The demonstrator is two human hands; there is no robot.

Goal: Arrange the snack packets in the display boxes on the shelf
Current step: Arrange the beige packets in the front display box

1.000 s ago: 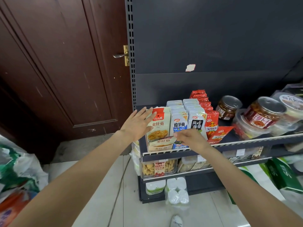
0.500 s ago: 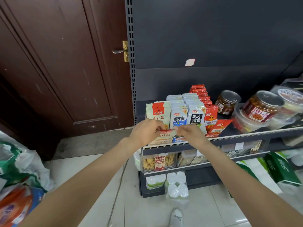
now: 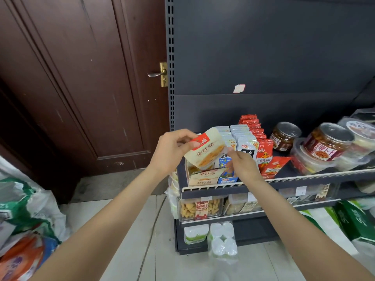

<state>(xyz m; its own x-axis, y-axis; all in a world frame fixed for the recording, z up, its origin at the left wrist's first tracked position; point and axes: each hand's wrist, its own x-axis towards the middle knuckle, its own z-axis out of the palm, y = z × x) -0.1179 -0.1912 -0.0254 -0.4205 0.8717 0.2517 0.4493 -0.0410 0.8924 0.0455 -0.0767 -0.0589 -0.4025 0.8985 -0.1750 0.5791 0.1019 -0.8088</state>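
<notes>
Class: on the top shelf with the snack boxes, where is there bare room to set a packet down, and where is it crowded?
Bare dark shelf shows between the fallen red packet and the clear tubs. The left end is crowded: display boxes, packet rows and both hands.

Cream-and-red packet stack (image 3: 205, 153) tilted, lifted above cream display box (image 3: 203, 176)

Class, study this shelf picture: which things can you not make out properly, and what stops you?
- Head view: blue packets, mostly covered by the right hand and the cream packet that the left hand holds.
- Head view: tub at far right, cut off by the frame edge.
- Head view: price tags on the shelf, too small to read.
</notes>
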